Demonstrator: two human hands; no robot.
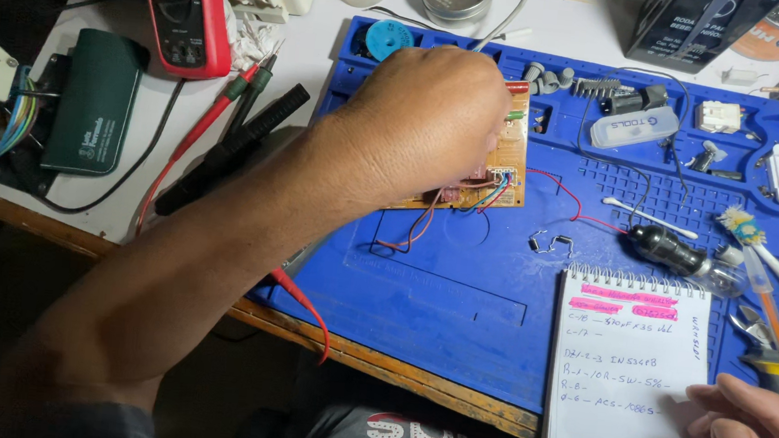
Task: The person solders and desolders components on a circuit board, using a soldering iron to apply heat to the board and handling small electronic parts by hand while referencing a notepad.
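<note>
My left hand (421, 123) reaches across the blue work mat (457, 300) and grips a tan circuit board (505, 168), covering most of it. Red, brown and blue wires trail from the board's lower edge onto the mat. My right hand (760, 435) rests at the lower right on the corner of a white spiral notepad (626, 362) with handwritten lines and pink highlighting; something dark runs under its fingers, but I cannot tell whether it is held. A small dark component (556, 244) with wire leads lies on the mat between board and notepad.
A red multimeter (186, 4) with red and black probes (219, 129) lies at the upper left beside a green pouch (95, 99). A glass bulb (682, 254), cotton swab, toothbrush (763, 247), pliers (772, 351) and small parts sit in the mat's trays at right. Round tins stand at the back.
</note>
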